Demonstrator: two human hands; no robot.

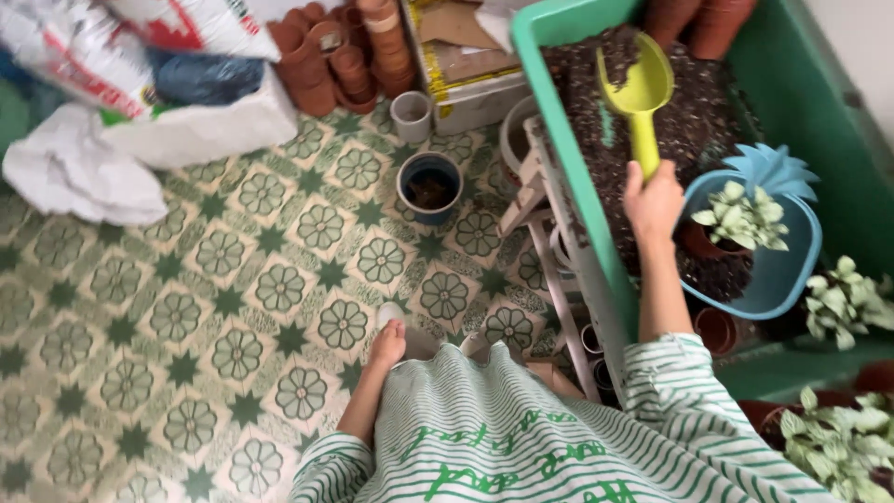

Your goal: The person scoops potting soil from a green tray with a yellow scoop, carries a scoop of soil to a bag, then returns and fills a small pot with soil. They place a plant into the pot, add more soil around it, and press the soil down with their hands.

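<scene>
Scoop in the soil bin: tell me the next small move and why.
Probably tip the yellow scoop up and carry it toward the blue pot. The right hand grips its handle, soil sits in its bowl, and the pot's small plant stands beside the hand.

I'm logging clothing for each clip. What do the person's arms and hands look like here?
Both hands, left and right, are bare: no gloves, rings or watch show. The forearms are uncovered. Loose white sleeves with thin green stripes end near the elbows.

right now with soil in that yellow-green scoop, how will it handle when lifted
The scoop looks like rigid plastic, so probably stiff and light. Its bowl holds loose soil, which may spill if tilted. The right hand grips the handle's end, so it may feel front-heavy.
</scene>
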